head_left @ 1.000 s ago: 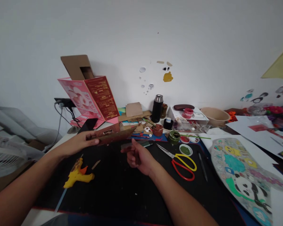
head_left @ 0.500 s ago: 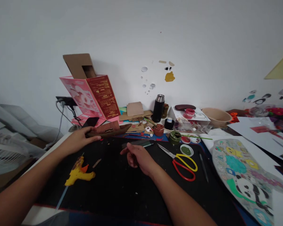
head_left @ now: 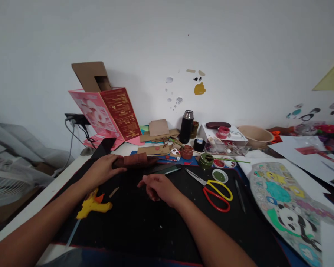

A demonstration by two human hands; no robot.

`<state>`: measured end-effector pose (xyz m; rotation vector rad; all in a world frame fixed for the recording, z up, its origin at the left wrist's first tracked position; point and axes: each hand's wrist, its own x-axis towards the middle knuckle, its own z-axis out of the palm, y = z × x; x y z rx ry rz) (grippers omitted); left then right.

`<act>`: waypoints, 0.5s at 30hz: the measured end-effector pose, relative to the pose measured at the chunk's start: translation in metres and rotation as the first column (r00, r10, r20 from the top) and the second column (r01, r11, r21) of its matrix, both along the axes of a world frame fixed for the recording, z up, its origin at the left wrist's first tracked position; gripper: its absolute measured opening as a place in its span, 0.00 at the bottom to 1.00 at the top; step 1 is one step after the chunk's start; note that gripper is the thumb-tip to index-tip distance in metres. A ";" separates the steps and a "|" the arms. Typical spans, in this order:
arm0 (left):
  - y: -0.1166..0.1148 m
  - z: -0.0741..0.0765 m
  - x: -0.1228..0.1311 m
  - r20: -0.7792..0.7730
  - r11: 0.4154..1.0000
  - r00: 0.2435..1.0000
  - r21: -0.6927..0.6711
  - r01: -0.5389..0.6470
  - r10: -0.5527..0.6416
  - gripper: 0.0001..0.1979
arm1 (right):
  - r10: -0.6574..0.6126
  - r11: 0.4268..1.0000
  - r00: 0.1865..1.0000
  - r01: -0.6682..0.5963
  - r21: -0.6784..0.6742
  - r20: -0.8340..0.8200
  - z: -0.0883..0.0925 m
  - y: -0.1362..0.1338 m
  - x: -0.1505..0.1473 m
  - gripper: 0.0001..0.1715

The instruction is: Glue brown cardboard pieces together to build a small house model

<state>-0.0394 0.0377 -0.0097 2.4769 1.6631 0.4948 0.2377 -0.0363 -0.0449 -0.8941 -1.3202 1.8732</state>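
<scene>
My left hand point(head_left: 107, 170) grips the left end of a brown boat-like piece point(head_left: 135, 160), low over the back of the black mat point(head_left: 144, 226). My right hand point(head_left: 160, 188) hovers over the middle of the mat, its fingers curled; whether anything small is between them is hidden. Just behind it lies a dark green cutter point(head_left: 171, 169). A yellow glue gun point(head_left: 94, 206) rests below my left hand, beside a small brown scrap point(head_left: 114, 191). To the right are scissors point(head_left: 211, 187) with yellow and red handles.
Behind the mat stand a black flask point(head_left: 186, 127), a green paint jar point(head_left: 205, 161), a brown paint jar point(head_left: 186, 152) and a beige bowl point(head_left: 255, 136). A pink and red box point(head_left: 107, 115) is at the back left, a painted board point(head_left: 284, 207) at the right.
My left hand has moved right with the brown piece, which has turned and shows its reddish-brown side more. My right hand has shifted slightly left and down.
</scene>
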 end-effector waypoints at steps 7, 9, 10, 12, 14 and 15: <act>0.008 -0.012 0.005 -0.075 0.997 0.995 0.037 0.064 -0.062 0.27 | 0.027 0.998 0.998 -0.030 0.051 0.053 0.001 -0.002 -0.002 0.31; 0.012 -0.015 0.009 -0.066 0.994 0.993 0.036 0.100 -0.098 0.25 | 0.025 0.997 0.998 -0.029 0.068 0.064 0.000 -0.003 -0.002 0.31; 0.014 -0.016 0.012 -0.060 0.993 0.992 0.036 0.113 -0.111 0.25 | 0.023 0.997 0.997 -0.029 0.075 0.070 -0.001 -0.003 -0.002 0.31; 0.018 -0.019 0.019 -0.053 0.991 0.990 0.038 0.130 -0.128 0.24 | 0.027 0.995 0.996 -0.035 0.090 0.084 -0.003 -0.003 -0.002 0.31; 0.022 -0.022 0.027 -0.055 0.989 0.988 0.038 0.145 -0.143 0.25 | 0.037 0.993 0.994 -0.048 0.107 0.100 -0.005 -0.003 -0.002 0.31; 0.024 -0.024 0.030 -0.056 0.988 0.987 0.035 0.153 -0.151 0.25 | 0.041 0.992 0.993 -0.053 0.113 0.111 -0.005 -0.003 -0.002 0.31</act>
